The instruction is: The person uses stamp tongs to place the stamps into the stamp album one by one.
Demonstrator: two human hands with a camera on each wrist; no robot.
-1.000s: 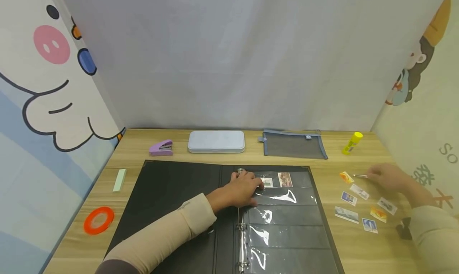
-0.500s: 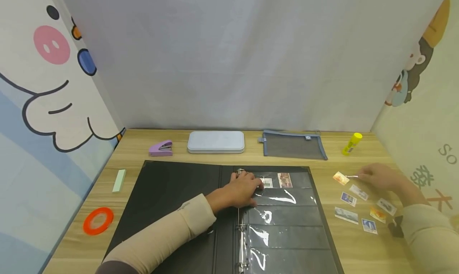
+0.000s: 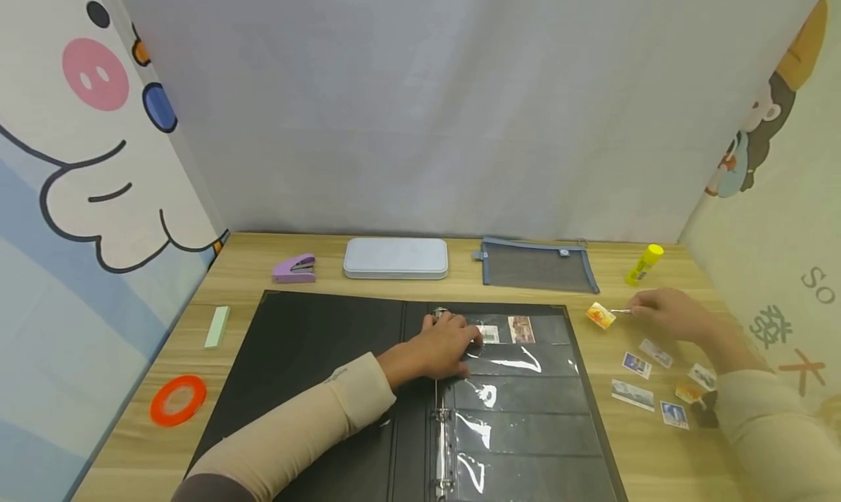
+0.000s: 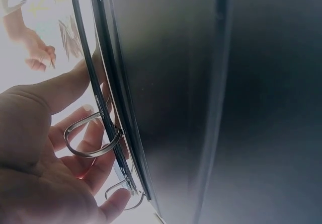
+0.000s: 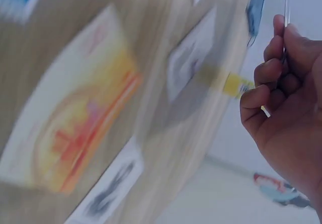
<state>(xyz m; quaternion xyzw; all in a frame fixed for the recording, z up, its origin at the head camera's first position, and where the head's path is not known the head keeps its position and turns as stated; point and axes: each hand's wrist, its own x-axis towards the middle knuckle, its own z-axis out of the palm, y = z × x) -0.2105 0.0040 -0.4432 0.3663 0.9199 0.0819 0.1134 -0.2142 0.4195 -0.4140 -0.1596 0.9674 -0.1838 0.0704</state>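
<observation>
My left hand (image 3: 448, 347) rests over the upper ring area of an open black binder (image 3: 315, 327), fingers bent loosely on the page. In the left wrist view its fingers lie around the metal rings (image 4: 83, 153) and the page's edge. My right hand (image 3: 670, 316) pinches thin metal tweezers (image 3: 620, 311), whose tips hold an orange-and-yellow stamp (image 3: 601, 315) just right of the binder. The clear pocket page (image 3: 532, 396) has a brownish stamp (image 3: 521, 330) and a pale stamp (image 3: 489, 334) in its top row. Several stamps, such as a blue one (image 3: 674, 414), lie by my right forearm.
Behind the binder stand a purple stapler (image 3: 294, 269), a pale pencil case (image 3: 396, 258), a grey mesh pouch (image 3: 540, 265) and a yellow glue stick (image 3: 644, 264). At left lie a pale green strip (image 3: 217, 327) and an orange tape roll (image 3: 178, 400).
The tweezers have taken hold of the orange-and-yellow stamp, lifted it from among the others and carried it left towards the binder. My left hand has stayed in place.
</observation>
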